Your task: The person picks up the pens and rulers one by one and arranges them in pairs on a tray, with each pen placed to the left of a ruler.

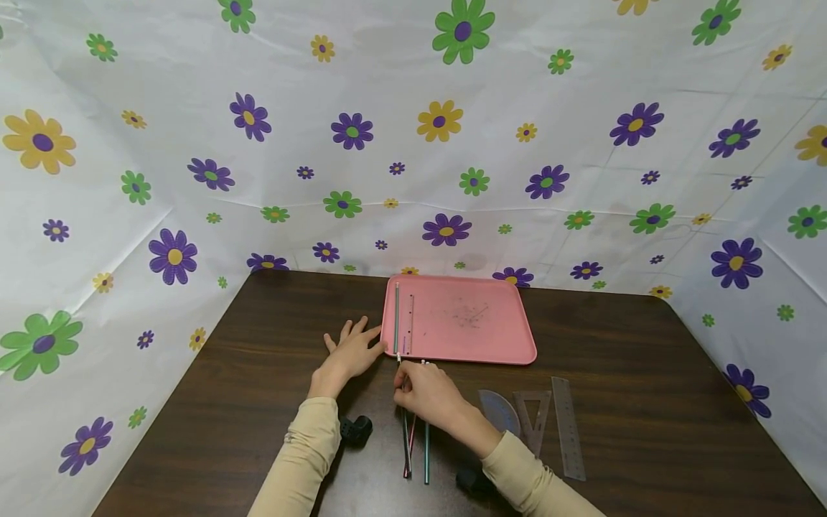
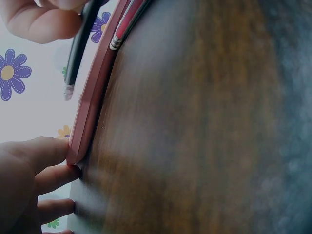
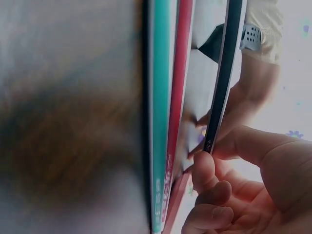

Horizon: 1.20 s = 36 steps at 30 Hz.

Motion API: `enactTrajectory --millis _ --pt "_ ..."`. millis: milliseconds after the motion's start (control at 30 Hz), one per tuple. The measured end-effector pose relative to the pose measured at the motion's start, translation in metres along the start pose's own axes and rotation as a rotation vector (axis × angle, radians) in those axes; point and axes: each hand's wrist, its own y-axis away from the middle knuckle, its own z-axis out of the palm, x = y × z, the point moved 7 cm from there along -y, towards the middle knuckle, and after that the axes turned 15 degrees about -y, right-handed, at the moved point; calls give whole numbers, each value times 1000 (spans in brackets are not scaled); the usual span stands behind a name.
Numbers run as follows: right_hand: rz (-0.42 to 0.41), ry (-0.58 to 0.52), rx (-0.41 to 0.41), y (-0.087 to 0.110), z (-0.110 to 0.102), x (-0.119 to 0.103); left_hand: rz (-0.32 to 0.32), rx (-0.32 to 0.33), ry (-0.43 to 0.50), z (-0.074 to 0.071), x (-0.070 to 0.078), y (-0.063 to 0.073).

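My right hand (image 1: 429, 393) pinches a dark pencil (image 3: 225, 68) between thumb and fingers, close to the front left of a pink tray (image 1: 478, 352). The pencil's eraser end points toward the tray and stands off the table in the left wrist view. Below this hand a teal pencil (image 1: 427, 459) and a red pencil (image 3: 180, 73) lie side by side on the table. My left hand (image 1: 352, 355), fingers spread, touches the tray's front left corner. Inside the tray, along its left side, lie a green pencil (image 1: 397, 316) and a narrow clear ruler (image 1: 410, 323).
Right of my right hand lie a clear protractor (image 1: 499, 411), a set square (image 1: 533, 420) and a wider ruler (image 1: 568, 431). Black wrist devices (image 1: 356, 431) are strapped on both arms. A flowered cloth (image 1: 388, 143) surrounds the dark wooden table (image 1: 646, 373).
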Motion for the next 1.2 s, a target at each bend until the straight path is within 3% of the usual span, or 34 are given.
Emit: enactTrajectory --millis 433,1200 --pt "14 -31 38 -10 -19 6 -3 -10 -5 1 -1 -1" --pt "123 -79 126 -38 -48 31 -7 3 -8 0 0 0"
